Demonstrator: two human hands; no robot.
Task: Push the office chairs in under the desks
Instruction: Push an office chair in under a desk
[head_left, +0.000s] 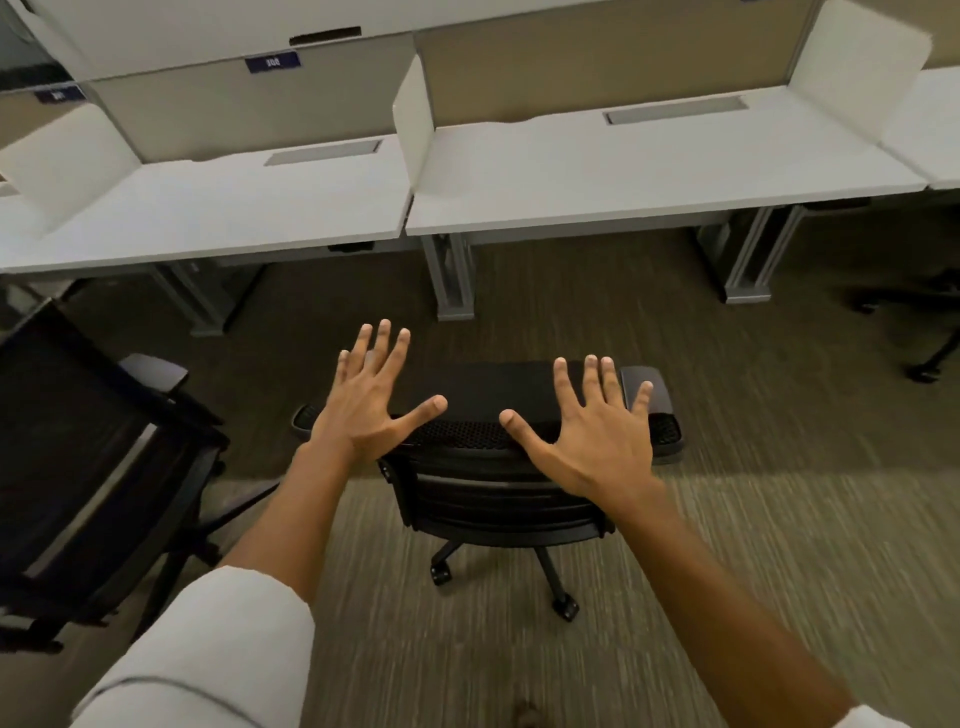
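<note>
Hands: left hand (367, 404) + right hand (594, 434) splayed open, nothing gripped
Chair (498, 467): out on carpet, short of desk (649, 171)
Risk: uneven shove, casters swerve, armrest (644, 388) clips desk leg (451, 275) imo

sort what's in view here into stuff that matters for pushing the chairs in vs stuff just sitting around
Part of the job:
- black mesh-backed office chair in the middle
- second black mesh chair at left
- white rectangular desk ahead
- white desk at left
- left hand, right hand, both open

Just there:
- blue name label
- grey cable slot
- striped carpet

Carpet floor (779, 519) under wheeled chair (498, 499)
</note>
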